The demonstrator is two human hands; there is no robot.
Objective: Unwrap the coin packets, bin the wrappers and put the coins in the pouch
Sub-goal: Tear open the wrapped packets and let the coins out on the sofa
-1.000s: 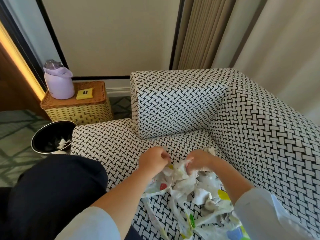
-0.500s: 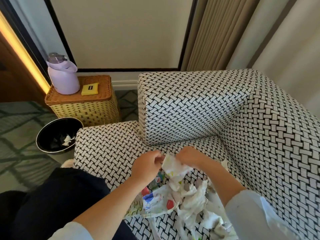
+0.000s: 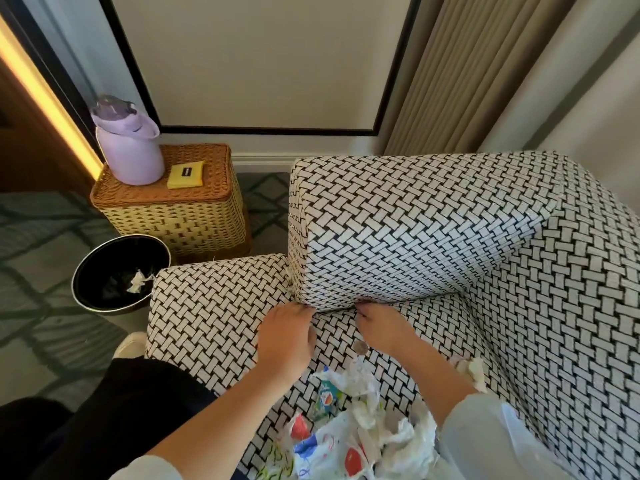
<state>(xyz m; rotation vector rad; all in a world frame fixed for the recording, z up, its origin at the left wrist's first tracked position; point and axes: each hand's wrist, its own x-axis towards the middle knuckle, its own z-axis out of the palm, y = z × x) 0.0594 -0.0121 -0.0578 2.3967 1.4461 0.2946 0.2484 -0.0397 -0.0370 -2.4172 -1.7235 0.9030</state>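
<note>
change: our left hand [image 3: 285,336] and right hand [image 3: 381,327] leave the wrappers [image 3: 363,420] | fingers: curled against the cushion [image 3: 398,237], grasp untellable | coin [image 3: 360,348]: loose beside right fingers | next: likely pouch it

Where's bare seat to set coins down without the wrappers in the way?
Bare: the seat left of the left hand, toward the bin; also right of the right hand, by the backrest. Crowded: the wrappers in front, a coin just beyond them.
</note>
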